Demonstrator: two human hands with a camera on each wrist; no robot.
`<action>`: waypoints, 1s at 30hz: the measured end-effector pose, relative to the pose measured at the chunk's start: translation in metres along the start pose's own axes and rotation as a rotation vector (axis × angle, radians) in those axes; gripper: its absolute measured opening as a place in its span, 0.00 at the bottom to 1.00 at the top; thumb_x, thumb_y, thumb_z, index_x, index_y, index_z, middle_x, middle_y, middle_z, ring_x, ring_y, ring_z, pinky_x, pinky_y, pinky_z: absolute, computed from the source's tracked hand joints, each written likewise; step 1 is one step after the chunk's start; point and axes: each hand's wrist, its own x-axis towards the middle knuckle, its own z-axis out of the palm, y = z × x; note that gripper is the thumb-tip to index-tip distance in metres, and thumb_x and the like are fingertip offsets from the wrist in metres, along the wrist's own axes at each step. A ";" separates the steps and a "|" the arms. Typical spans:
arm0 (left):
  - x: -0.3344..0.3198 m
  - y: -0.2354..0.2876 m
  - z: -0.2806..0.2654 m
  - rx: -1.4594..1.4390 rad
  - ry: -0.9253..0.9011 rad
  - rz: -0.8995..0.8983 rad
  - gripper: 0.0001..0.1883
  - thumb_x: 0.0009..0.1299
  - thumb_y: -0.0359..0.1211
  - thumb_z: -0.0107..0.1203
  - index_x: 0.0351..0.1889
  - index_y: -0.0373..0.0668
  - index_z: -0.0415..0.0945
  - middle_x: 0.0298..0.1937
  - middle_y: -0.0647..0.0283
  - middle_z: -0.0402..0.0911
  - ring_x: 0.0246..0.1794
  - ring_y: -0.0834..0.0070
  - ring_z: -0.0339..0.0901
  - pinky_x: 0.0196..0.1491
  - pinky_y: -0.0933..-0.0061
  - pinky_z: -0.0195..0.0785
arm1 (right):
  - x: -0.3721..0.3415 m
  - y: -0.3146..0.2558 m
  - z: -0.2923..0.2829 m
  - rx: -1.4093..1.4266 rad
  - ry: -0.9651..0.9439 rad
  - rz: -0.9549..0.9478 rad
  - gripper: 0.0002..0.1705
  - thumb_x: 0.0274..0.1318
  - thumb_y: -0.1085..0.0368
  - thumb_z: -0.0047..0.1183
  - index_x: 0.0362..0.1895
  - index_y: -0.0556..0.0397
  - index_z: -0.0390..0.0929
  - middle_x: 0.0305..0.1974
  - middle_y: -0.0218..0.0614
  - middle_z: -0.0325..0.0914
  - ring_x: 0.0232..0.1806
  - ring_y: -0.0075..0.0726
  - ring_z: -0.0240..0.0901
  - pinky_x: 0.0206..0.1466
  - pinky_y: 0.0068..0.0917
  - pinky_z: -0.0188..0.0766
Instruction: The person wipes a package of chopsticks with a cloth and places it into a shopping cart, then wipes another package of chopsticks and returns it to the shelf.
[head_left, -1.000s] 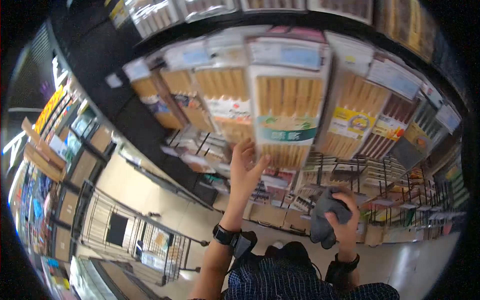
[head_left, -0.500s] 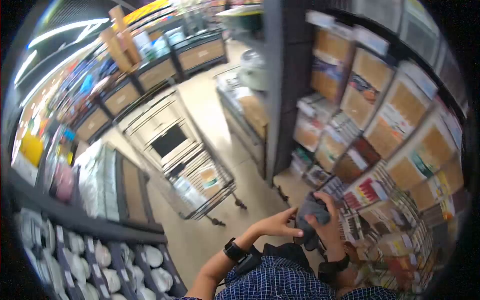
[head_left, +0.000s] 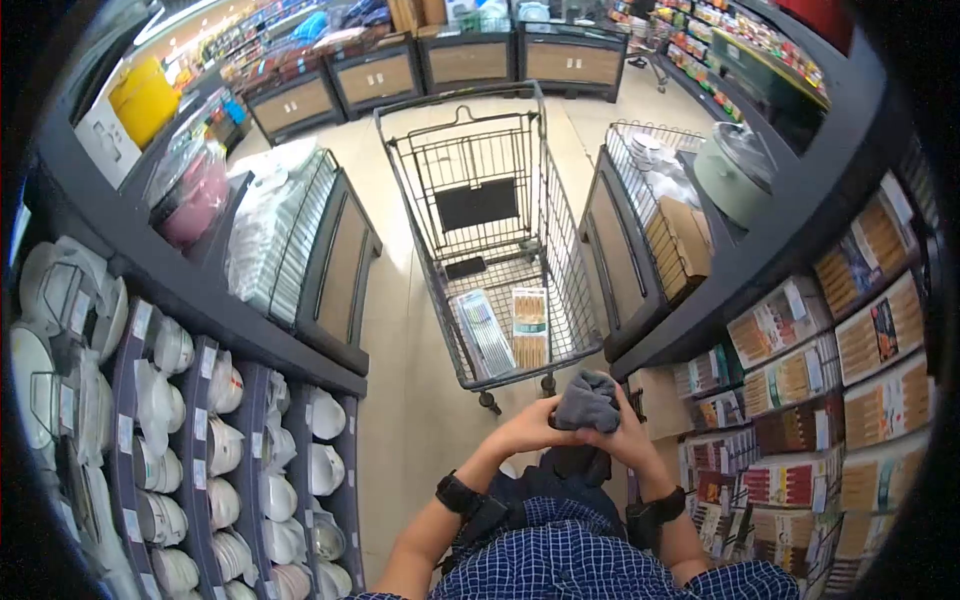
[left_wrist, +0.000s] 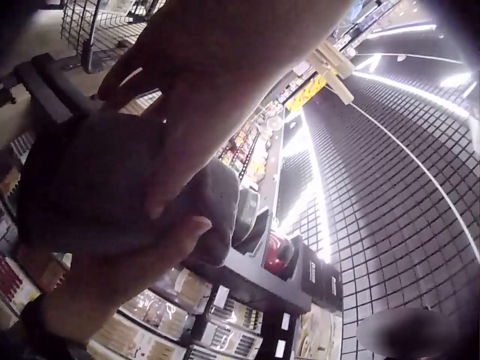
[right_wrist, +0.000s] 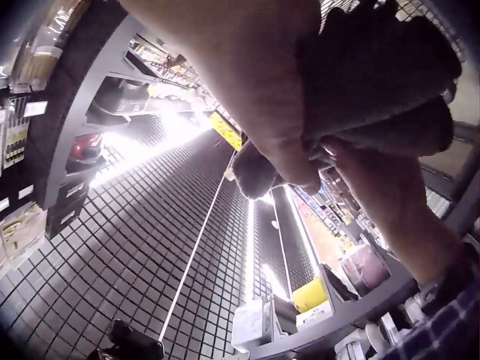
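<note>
Both hands hold a bundled dark grey cloth [head_left: 588, 402] in front of the body, its soft folds showing in the right wrist view. The left hand [head_left: 530, 424] grips its left side, and the right hand [head_left: 628, 438] has its fingers round the right side. Seen from the left wrist, the thumbs press into the grey cloth [left_wrist: 105, 184]. Just beyond the hands stands a wire shopping cart [head_left: 480, 232]. Inside it lie a pack of wooden chopsticks [head_left: 530, 325] and a second flat pack with slim pale sticks [head_left: 484, 330].
Shelves of wrapped bowls [head_left: 222, 465] line the left side. Packs of chopsticks [head_left: 885, 402] hang on the right. A low display unit [head_left: 345, 260] stands left of the cart, another [head_left: 612, 250] to its right. Wood-fronted cabinets [head_left: 465, 58] run across the back.
The view has turned left from the chopstick rack to the cart and aisle. The left hand has moved from a chopstick pack to the grey cloth, which the right hand held throughout.
</note>
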 end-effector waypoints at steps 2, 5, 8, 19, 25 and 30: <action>0.004 -0.011 -0.011 -0.021 0.023 -0.033 0.32 0.54 0.39 0.63 0.55 0.37 0.64 0.47 0.60 0.73 0.48 0.75 0.69 0.52 0.72 0.61 | 0.019 0.004 0.000 0.020 0.009 0.114 0.44 0.36 0.61 0.66 0.57 0.55 0.55 0.51 0.37 0.64 0.53 0.34 0.61 0.56 0.29 0.58; 0.018 -0.019 -0.036 -0.087 0.098 -0.106 0.31 0.57 0.39 0.61 0.56 0.37 0.63 0.48 0.59 0.73 0.49 0.73 0.68 0.53 0.72 0.61 | 0.054 0.020 -0.002 0.211 0.051 0.203 0.38 0.37 0.63 0.64 0.54 0.55 0.60 0.48 0.34 0.66 0.51 0.31 0.62 0.54 0.28 0.59; 0.048 -0.056 -0.067 -0.111 0.230 -0.136 0.30 0.60 0.41 0.57 0.56 0.36 0.62 0.48 0.58 0.73 0.46 0.74 0.70 0.49 0.73 0.63 | 0.101 0.046 -0.005 0.450 0.125 0.282 0.27 0.42 0.64 0.57 0.49 0.56 0.65 0.43 0.33 0.70 0.47 0.28 0.65 0.51 0.27 0.61; 0.175 -0.170 -0.179 -0.450 0.525 -0.570 0.22 0.65 0.41 0.49 0.48 0.33 0.67 0.40 0.61 0.76 0.37 0.78 0.72 0.36 0.79 0.66 | 0.290 0.195 -0.046 0.412 0.037 0.720 0.22 0.45 0.60 0.52 0.45 0.59 0.70 0.39 0.33 0.73 0.40 0.31 0.69 0.45 0.26 0.66; 0.224 -0.239 -0.199 -0.446 0.684 -0.593 0.20 0.65 0.42 0.49 0.49 0.37 0.68 0.38 0.64 0.74 0.35 0.78 0.71 0.37 0.79 0.65 | 0.339 0.283 -0.034 0.396 0.111 0.929 0.22 0.45 0.58 0.54 0.43 0.58 0.68 0.36 0.37 0.73 0.36 0.31 0.70 0.40 0.26 0.69; 0.255 -0.266 -0.206 -0.461 0.721 -0.761 0.27 0.66 0.49 0.45 0.55 0.40 0.63 0.46 0.63 0.72 0.42 0.76 0.69 0.43 0.75 0.63 | 0.345 0.347 -0.024 0.447 0.191 1.044 0.22 0.45 0.59 0.54 0.43 0.59 0.68 0.36 0.36 0.72 0.35 0.29 0.69 0.38 0.25 0.67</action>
